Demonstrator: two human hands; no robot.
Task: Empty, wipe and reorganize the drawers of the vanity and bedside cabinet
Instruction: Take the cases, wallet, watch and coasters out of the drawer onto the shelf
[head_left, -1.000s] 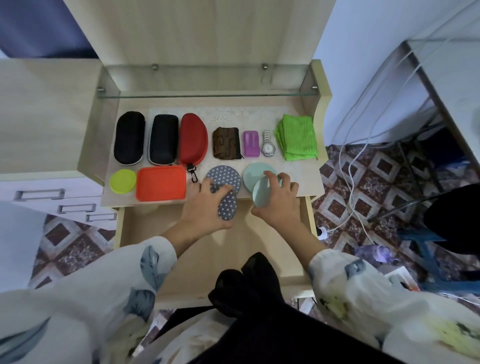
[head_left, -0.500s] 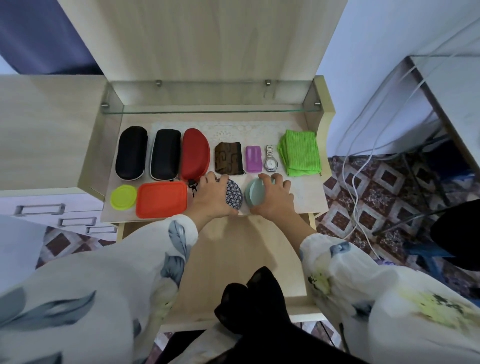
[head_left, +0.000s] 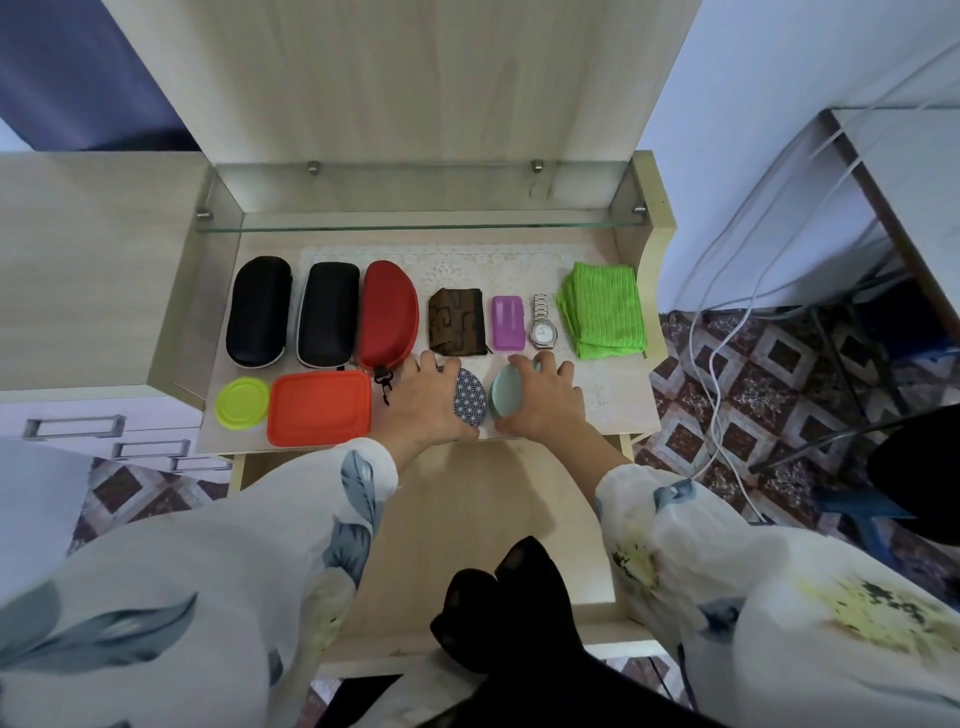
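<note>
On the vanity top (head_left: 618, 400) my left hand (head_left: 421, 405) holds a round blue patterned compact (head_left: 470, 397), tilted on its edge. Right beside it my right hand (head_left: 545, 410) holds a round pale teal compact (head_left: 506, 397), also tilted. Below the top, the drawer (head_left: 467, 525) stands pulled out with a bare wooden bottom. A folded green cloth (head_left: 605, 309) lies at the right end of the top.
Lined up on the top are two black glasses cases (head_left: 258, 312), a red case (head_left: 389, 312), a brown pouch (head_left: 457, 322), a purple box (head_left: 507, 322), a wristwatch (head_left: 543, 322), an orange lid (head_left: 319, 408) and a yellow-green lid (head_left: 241, 402). White cables (head_left: 711, 364) trail on the floor at right.
Both hands have carried the two compacts from over the drawer's front edge back onto the vanity top. Between half a second ago and now they barely moved.
</note>
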